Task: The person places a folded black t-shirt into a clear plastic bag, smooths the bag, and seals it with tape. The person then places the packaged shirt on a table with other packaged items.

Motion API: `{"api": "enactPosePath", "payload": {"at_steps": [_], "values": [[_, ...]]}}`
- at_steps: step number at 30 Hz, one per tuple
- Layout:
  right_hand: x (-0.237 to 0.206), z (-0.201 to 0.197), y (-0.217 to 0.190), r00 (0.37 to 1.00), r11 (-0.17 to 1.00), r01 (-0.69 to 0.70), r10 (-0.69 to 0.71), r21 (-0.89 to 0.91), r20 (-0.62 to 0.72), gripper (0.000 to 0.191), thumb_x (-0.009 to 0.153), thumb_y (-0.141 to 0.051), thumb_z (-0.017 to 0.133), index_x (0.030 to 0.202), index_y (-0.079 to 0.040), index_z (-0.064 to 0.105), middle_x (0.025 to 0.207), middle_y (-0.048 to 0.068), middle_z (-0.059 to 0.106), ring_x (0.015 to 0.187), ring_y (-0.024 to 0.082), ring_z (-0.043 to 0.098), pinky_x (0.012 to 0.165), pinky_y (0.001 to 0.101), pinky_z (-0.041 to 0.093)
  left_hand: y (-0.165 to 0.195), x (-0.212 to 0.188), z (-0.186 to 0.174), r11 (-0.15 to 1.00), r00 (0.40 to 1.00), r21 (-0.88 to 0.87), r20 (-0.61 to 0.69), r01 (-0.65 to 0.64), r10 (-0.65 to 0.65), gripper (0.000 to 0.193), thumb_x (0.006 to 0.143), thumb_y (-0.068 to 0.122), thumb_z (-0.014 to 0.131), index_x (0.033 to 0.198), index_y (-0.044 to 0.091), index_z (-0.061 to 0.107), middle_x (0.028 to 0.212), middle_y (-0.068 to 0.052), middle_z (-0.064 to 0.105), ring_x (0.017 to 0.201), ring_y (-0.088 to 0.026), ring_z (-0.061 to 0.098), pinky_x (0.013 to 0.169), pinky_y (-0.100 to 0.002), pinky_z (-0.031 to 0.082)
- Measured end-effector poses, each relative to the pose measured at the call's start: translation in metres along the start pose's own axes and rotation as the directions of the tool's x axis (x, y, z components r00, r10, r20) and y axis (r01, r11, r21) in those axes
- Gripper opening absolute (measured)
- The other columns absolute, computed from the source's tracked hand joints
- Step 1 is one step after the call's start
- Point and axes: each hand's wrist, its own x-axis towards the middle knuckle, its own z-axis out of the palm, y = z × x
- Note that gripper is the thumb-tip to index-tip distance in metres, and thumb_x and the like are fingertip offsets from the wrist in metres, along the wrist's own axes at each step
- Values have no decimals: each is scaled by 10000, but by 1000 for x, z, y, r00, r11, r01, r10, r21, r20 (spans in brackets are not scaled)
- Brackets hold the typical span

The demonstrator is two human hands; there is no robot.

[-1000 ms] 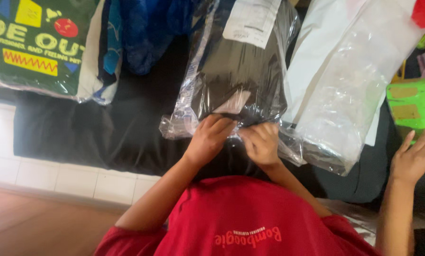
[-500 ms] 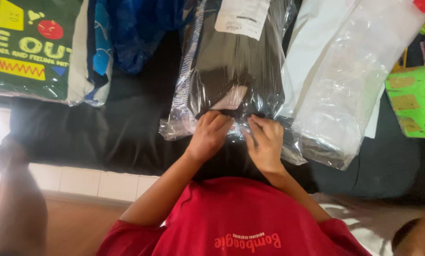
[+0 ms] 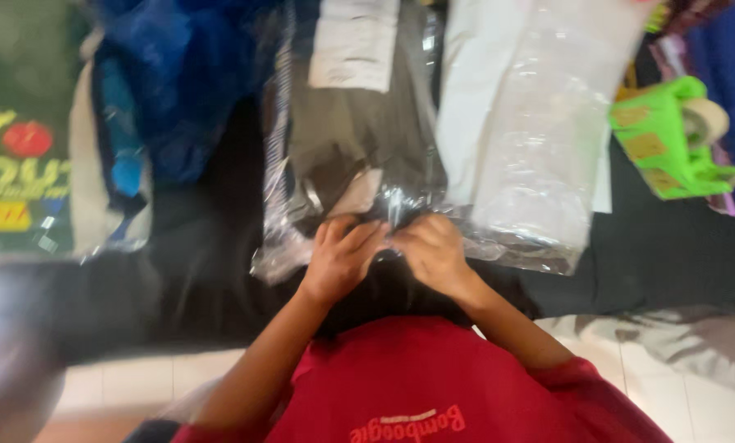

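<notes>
Black cloth (image 3: 178, 271) covers the surface under everything. Clear plastic bag (image 3: 540, 139) with white contents lies at right, just beside the clear polybag (image 3: 355, 156) holding a dark folded garment, centre. Blue bundle (image 3: 170, 90) sits left. Green tape dispenser (image 3: 671, 139) far right. Left hand (image 3: 341, 258) and right hand (image 3: 433, 250), fingers curled, pinch the polybag's near edge, almost touching each other.

Both hands meet, fingers curled: left hand (image 3: 340, 256); right hand (image 3: 433, 250).
</notes>
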Motion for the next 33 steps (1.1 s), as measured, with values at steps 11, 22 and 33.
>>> {"api": "enactPosePath", "payload": {"at_steps": [11, 22, 33], "values": [[12, -44, -9, 967, 979, -203, 197, 25, 163, 243, 855, -222, 795, 1041, -77, 735, 1098, 62, 655, 1068, 271, 571, 916, 427, 397, 15, 42, -16, 987, 962, 44, 233, -153, 139, 38, 788, 105, 664, 763, 127, 646, 785, -44, 551, 857, -242, 584, 795, -402, 434], [5, -45, -3, 895, 930, -365, 334, 53, 296, 81, 875, -173, 811, 868, -120, 749, 898, 32, 637, 956, 240, 584, 862, 417, 413, 13, 54, -22, 989, 978, -82, 160, -125, 137, 87, 840, 121, 691, 763, 107, 652, 817, -49, 607, 911, -261, 627, 889, -418, 454], [-5, -196, 230, 812, 652, -551, 562, -521, -155, 101, 897, -40, 694, 991, -58, 727, 1117, 169, 751, 995, 379, 706, 833, 456, 553, 9, 43, -6, 989, 978, -134, 191, -58, 83, 94, 820, 139, 718, 902, 93, 711, 858, -17, 639, 890, -226, 634, 882, -404, 447]]}}
